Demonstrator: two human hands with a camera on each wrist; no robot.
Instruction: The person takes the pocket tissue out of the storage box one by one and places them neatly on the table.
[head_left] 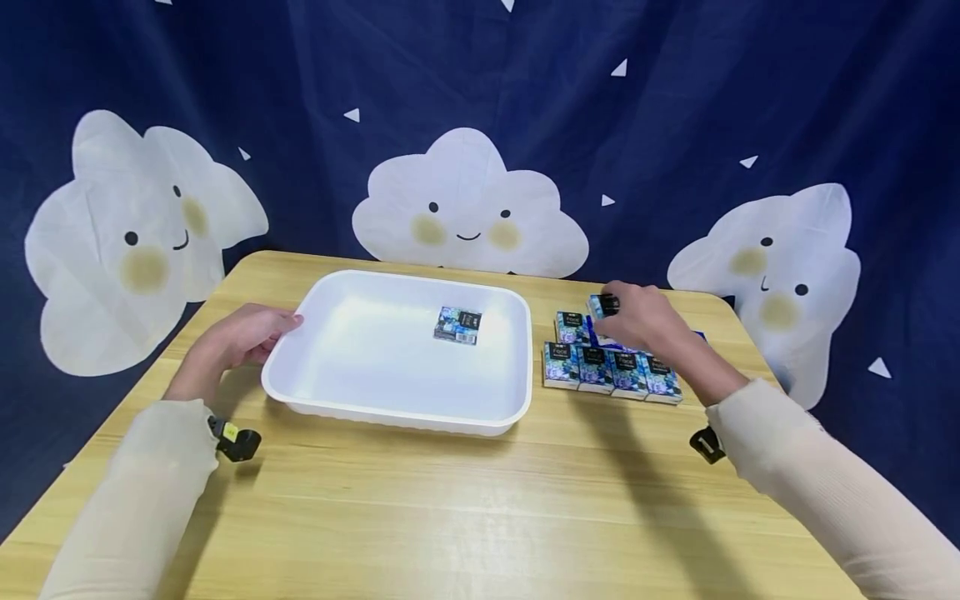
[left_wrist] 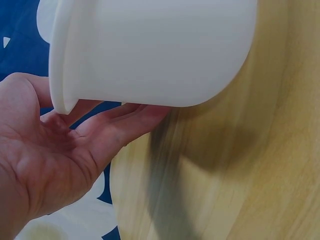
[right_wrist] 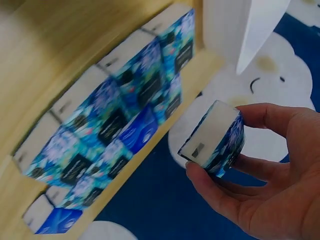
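On the left, my left hand (head_left: 251, 333) holds the rim of a white plastic tray (head_left: 397, 421). The left wrist view has its fingers (left_wrist: 120, 125) along the tray's outer wall. A small blue floral tissue pack (head_left: 457, 326) lies inside the tray toward its right. My right hand (head_left: 643, 318) grips another tissue pack (right_wrist: 212, 137) between thumb and fingers, raised over the group at the right. That group is two rows of similar packs (head_left: 595, 367), marked "Face", standing close together; my right hand partly covers the back row in the head view.
The wooden table (head_left: 450, 517) carries the tray and the packs, with its bare front part nearest me. Behind its far edge hangs a dark blue curtain (head_left: 315, 75) with smiling clouds. A dark wrist camera (head_left: 238, 442) sits at my left cuff.
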